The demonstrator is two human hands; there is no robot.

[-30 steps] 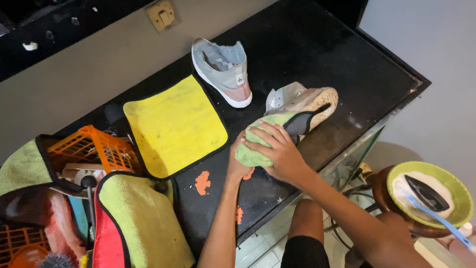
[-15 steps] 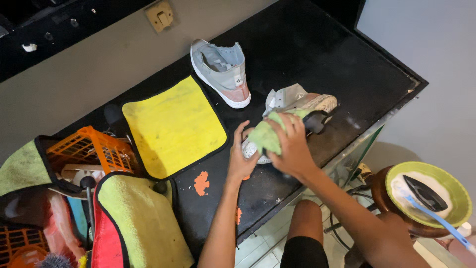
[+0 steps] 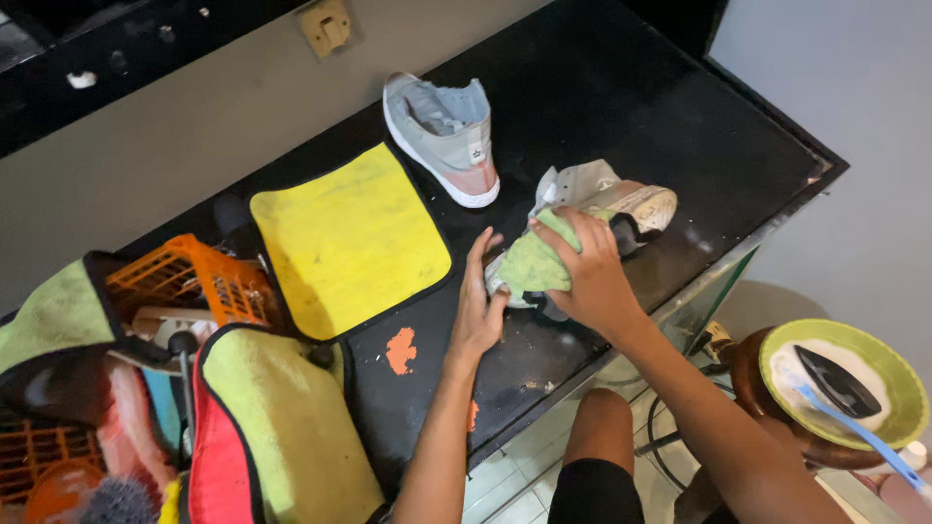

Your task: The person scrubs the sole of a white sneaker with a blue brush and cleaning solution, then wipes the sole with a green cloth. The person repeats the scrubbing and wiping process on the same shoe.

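A grey and pink shoe (image 3: pixel 612 199) lies on its side near the front edge of the black table (image 3: pixel 680 107). My right hand (image 3: pixel 589 275) presses a green cloth (image 3: pixel 532 260) against the shoe's heel end. My left hand (image 3: pixel 480 303) rests beside it, fingers touching the shoe's heel and the cloth. A second matching shoe (image 3: pixel 442 136) stands upright farther back on the table, apart from both hands.
A yellow cloth (image 3: pixel 345 238) lies flat to the left. An orange basket (image 3: pixel 194 281) and yellow-green cloths (image 3: pixel 282 427) crowd the left side. At lower right a green bowl (image 3: pixel 843 380) holds foam, a dark brush and a blue-handled tool.
The shoe has been turned further onto its side. My right hand and the green cloth slid from its sole side up toward the heel, and my left hand shifted left of it.
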